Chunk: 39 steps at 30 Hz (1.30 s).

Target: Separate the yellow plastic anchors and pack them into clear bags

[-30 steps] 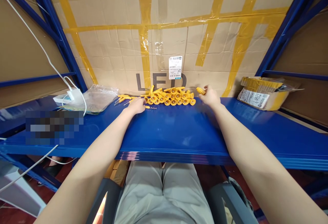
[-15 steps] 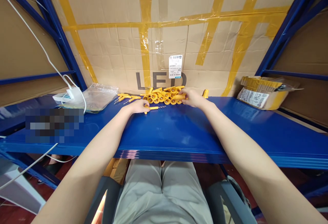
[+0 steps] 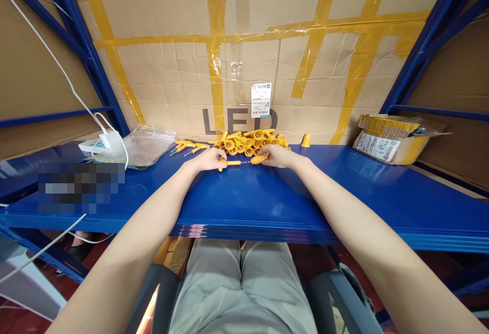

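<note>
My left hand (image 3: 211,159) is closed on the handle of a yellow corkscrew (image 3: 234,163), whose metal spiral points right. In my right hand (image 3: 278,156) is a yellow cone-shaped cap (image 3: 259,158), held sideways close to the spiral's tip. Whether the tip touches the cap is too small to tell. Just behind my hands lies a pile of yellow caps (image 3: 240,146), their round openings facing forward. Several more yellow corkscrews (image 3: 186,145) rest left of the pile. One separate yellow cap (image 3: 306,140) stands upright to the right of it.
The blue table (image 3: 244,196) has a large taped cardboard sheet (image 3: 171,79) along its back. A clear plastic bag (image 3: 147,143) and a white power strip (image 3: 93,145) with cables lie at left. An open cardboard box (image 3: 389,140) sits at right.
My right hand has come away from the pile, toward the front and left, with a yellow cap. My left hand and its corkscrew have shifted slightly right.
</note>
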{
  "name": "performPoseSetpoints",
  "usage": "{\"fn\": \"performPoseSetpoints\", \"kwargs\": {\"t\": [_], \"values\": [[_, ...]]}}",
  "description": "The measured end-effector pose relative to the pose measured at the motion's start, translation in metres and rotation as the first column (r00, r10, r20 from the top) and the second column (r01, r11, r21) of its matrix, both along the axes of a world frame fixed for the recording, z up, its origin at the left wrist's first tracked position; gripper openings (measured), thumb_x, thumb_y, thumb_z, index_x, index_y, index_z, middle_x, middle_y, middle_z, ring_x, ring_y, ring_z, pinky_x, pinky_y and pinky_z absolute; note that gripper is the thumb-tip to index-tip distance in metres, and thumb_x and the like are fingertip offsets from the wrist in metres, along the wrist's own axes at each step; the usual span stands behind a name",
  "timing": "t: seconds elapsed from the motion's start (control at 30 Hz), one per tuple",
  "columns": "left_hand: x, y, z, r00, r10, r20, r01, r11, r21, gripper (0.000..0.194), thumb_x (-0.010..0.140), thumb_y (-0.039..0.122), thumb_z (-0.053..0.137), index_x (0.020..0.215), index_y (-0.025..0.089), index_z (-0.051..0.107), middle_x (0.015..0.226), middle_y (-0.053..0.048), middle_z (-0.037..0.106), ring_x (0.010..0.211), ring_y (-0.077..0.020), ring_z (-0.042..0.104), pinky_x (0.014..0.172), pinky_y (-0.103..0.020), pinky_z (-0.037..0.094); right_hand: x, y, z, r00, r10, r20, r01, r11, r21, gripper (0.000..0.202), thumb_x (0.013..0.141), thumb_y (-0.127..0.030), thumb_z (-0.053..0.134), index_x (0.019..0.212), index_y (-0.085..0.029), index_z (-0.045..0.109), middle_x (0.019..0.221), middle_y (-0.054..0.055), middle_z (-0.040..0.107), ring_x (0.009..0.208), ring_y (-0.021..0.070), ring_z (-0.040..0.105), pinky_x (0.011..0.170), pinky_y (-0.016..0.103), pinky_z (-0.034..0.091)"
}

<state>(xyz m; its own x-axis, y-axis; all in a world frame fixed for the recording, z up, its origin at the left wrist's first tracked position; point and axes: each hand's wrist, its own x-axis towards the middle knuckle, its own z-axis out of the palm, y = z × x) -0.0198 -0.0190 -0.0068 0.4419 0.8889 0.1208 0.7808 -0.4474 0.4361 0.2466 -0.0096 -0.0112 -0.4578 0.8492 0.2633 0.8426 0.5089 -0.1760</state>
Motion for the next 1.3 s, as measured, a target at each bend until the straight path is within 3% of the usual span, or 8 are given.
{"fn": "performPoseSetpoints", "kwargs": {"t": [0.17, 0.33, 0.47, 0.67, 0.83, 1.0, 1.3], "values": [[0.005, -0.001, 0.000, 0.999, -0.032, 0.042, 0.032, 0.999, 0.004, 0.029, 0.065, 0.036, 0.056, 0.086, 0.017, 0.064, 0.060, 0.002, 0.067, 0.058, -0.0153, 0.059, 0.053, -0.023, 0.041, -0.008, -0.009, 0.004, 0.996, 0.080, -0.048, -0.083, 0.995, -0.058, 0.038, 0.073, -0.022, 0.065, 0.111, -0.019, 0.066, 0.109, 0.006, 0.069, 0.095, 0.0242, 0.064, 0.083, 0.032, 0.048], [0.011, -0.003, -0.002, 0.998, -0.038, 0.048, 0.036, 0.998, 0.050, 0.027, 0.067, 0.033, 0.055, 0.088, 0.018, 0.062, 0.059, 0.003, 0.064, 0.056, -0.0140, 0.057, 0.054, -0.023, 0.040, -0.018, -0.018, 0.007, 0.982, 0.170, -0.087, -0.173, 0.984, -0.034, 0.033, 0.073, -0.018, 0.064, 0.106, -0.018, 0.068, 0.108, 0.007, 0.069, 0.095, 0.0237, 0.064, 0.085, 0.031, 0.047], [0.016, -0.005, -0.004, 1.000, -0.003, -0.024, 0.006, 0.992, 0.122, 0.026, 0.066, 0.032, 0.058, 0.088, 0.018, 0.060, 0.059, 0.003, 0.062, 0.059, -0.0151, 0.056, 0.056, -0.024, 0.039, -0.018, -0.023, 0.009, 0.979, 0.151, -0.140, -0.160, 0.986, -0.055, 0.033, 0.072, -0.017, 0.064, 0.105, -0.017, 0.069, 0.105, 0.008, 0.070, 0.089, 0.0237, 0.064, 0.081, 0.032, 0.047], [0.020, -0.006, -0.004, 0.996, 0.038, -0.078, -0.026, 0.989, 0.145, 0.023, 0.066, 0.033, 0.057, 0.083, 0.019, 0.061, 0.062, 0.002, 0.062, 0.064, -0.0174, 0.058, 0.060, -0.026, 0.041, -0.015, -0.022, 0.009, 0.974, 0.133, -0.185, -0.173, 0.959, -0.223, 0.031, 0.079, -0.032, 0.061, 0.104, -0.016, 0.067, 0.087, 0.005, 0.070, 0.074, 0.0190, 0.062, 0.068, 0.028, 0.046], [0.020, -0.007, -0.003, 0.995, 0.036, -0.088, -0.021, 0.986, 0.165, 0.020, 0.065, 0.031, 0.058, 0.080, 0.019, 0.059, 0.061, 0.002, 0.063, 0.065, -0.0185, 0.060, 0.062, -0.027, 0.042, -0.015, -0.016, 0.004, 0.938, 0.107, -0.331, -0.222, 0.917, -0.332, 0.038, 0.075, -0.043, 0.064, 0.104, -0.018, 0.064, 0.079, 0.002, 0.066, 0.067, 0.0156, 0.059, 0.064, 0.026, 0.045], [0.021, -0.009, -0.002, 0.999, 0.023, -0.046, -0.016, 0.990, 0.143, 0.015, 0.064, 0.029, 0.057, 0.076, 0.019, 0.058, 0.059, 0.002, 0.065, 0.066, -0.0187, 0.061, 0.062, -0.027, 0.043, -0.013, -0.015, 0.002, 0.926, 0.072, -0.370, -0.194, 0.932, -0.304, 0.051, 0.067, -0.034, 0.071, 0.112, -0.017, 0.055, 0.084, 0.001, 0.060, 0.072, 0.0147, 0.057, 0.067, 0.027, 0.046], [0.020, -0.007, -0.001, 0.995, 0.053, -0.082, -0.039, 0.985, 0.170, 0.018, 0.064, 0.030, 0.058, 0.077, 0.019, 0.059, 0.062, 0.001, 0.064, 0.067, -0.0189, 0.060, 0.059, -0.026, 0.042, -0.007, -0.011, -0.001, 0.824, -0.049, -0.564, -0.219, 0.891, -0.397, 0.049, 0.054, -0.021, 0.078, 0.093, -0.019, 0.049, 0.093, 0.001, 0.055, 0.075, 0.0115, 0.056, 0.069, 0.025, 0.049]]}}
